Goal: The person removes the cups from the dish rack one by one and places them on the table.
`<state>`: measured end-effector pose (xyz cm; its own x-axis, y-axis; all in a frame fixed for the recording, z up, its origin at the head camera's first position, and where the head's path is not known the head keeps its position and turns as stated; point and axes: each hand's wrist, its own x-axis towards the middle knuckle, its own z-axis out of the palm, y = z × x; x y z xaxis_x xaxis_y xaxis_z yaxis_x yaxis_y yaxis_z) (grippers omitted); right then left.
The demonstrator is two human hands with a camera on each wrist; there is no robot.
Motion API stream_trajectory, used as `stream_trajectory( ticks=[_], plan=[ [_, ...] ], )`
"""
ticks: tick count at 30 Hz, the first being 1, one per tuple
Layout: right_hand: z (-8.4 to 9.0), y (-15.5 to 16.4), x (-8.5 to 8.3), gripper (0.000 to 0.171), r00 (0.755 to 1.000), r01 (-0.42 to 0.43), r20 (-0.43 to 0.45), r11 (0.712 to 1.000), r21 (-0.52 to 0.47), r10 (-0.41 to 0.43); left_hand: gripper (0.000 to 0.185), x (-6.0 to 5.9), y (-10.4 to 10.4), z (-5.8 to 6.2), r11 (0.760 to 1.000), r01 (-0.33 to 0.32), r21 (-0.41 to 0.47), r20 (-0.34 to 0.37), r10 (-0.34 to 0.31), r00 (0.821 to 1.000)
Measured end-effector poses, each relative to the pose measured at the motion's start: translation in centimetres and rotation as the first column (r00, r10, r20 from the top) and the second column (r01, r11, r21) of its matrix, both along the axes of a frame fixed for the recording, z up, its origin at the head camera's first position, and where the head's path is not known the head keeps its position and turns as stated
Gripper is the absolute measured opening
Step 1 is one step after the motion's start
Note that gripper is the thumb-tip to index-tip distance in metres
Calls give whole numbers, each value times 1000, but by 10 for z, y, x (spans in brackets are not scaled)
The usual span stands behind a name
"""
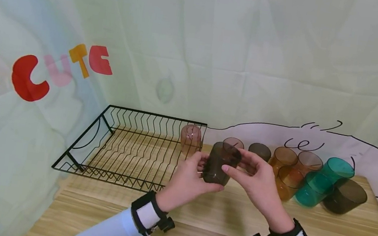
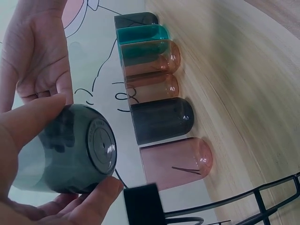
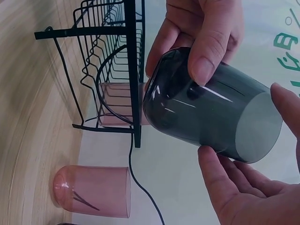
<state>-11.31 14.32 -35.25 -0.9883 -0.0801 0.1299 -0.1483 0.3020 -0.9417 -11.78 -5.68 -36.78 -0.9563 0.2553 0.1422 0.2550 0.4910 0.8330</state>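
Observation:
A dark grey see-through cup (image 1: 216,168) is held up above the table between both hands. My left hand (image 1: 187,180) grips it near its base, thumb on one side and fingers on the other. At the rim end, my right hand (image 1: 261,182) holds the same cup between thumb and fingers. The right wrist view shows this grey cup (image 3: 206,108) tilted, its mouth toward the right hand. In the left wrist view the round base of the cup (image 2: 101,145) faces the camera. Left of the hands, a pink cup (image 1: 190,137) stands in the black wire rack (image 1: 158,115).
Along the back right stand several tinted cups: a pink cup (image 1: 234,141), a grey cup (image 1: 260,149), an amber cup (image 1: 286,188), a teal cup (image 1: 313,192) and a wider dark cup (image 1: 344,198). A printed cloth (image 1: 219,57) hangs behind the wooden table (image 1: 194,231).

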Motion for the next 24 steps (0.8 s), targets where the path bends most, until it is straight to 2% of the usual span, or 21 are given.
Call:
stream_trajectory(
  ticks=[9,18,24],
  plan=[
    [-3,2,1,67,999,35,-12,999,17,-34,77,-1,3,-1,998,1,-64,-32,-3,999],
    [-6,0,3,65,998,46,-40,999,-25,-47,76,-2,4,-3,998,27,-54,-41,-29,999],
    [-13,2,3,67,992,93,-90,995,-18,-94,78,-2,-1,-1,996,32,-88,-33,-35,999]
  ],
)
